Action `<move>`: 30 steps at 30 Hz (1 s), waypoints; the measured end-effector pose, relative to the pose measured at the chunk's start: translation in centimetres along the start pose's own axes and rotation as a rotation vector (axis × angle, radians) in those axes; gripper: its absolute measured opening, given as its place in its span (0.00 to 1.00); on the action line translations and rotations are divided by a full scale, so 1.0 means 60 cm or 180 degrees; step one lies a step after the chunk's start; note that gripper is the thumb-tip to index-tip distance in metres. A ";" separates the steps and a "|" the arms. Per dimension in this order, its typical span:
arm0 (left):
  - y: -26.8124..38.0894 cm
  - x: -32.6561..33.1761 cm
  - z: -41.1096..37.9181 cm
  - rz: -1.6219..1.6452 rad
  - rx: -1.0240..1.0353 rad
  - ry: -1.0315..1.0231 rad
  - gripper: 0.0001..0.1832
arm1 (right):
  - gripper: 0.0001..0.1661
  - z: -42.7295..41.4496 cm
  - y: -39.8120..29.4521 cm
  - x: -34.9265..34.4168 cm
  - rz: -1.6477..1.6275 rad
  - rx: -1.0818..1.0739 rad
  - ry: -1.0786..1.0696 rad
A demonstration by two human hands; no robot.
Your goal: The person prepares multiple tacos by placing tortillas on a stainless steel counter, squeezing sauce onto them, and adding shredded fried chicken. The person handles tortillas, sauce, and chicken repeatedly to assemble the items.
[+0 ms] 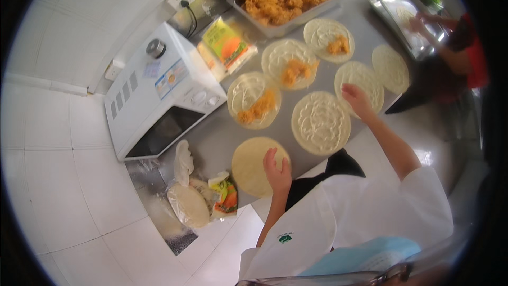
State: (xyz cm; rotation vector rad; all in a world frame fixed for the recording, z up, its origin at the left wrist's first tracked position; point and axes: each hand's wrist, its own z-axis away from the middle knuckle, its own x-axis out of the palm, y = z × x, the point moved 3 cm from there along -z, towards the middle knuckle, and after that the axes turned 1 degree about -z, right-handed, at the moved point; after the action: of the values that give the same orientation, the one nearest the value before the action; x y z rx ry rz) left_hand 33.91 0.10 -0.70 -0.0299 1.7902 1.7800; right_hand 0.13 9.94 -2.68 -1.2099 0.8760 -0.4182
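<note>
My left hand [278,171] is over the right part of a plain round flatbread [253,167], fingers apart and nothing in them. Above the lower edge of a sauced flatbread [364,79], my right hand [358,100] is empty too, its fingers spread. Between the hands lies another flatbread with squiggles of pale sauce [321,123]. Further back, three sauced flatbreads bear pieces of fried chicken: one near the microwave [242,93], a middle one [278,53] and a far one [321,31]. One more flatbread [391,67] lies at the right.
A steel pan [270,31] of fried chicken stands at the back. A white microwave [158,75] is at the left, beside packaged flatbreads [225,45]. Bagged flatbreads [188,205] and a plastic glove [183,163] lie nearer. A co-worker's hands [422,22] are over a steel tray [426,49].
</note>
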 end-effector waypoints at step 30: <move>0.111 0.107 -0.008 -0.0642 -0.1163 0.1917 0.16 | 0.19 -0.288 -0.161 0.220 0.0238 -0.0748 -0.2987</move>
State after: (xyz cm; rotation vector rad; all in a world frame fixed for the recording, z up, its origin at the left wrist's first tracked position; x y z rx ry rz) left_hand 25.63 2.83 2.54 -0.9460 1.7225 2.0545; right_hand -3.48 -13.44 -0.01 -1.3843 0.1499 0.3266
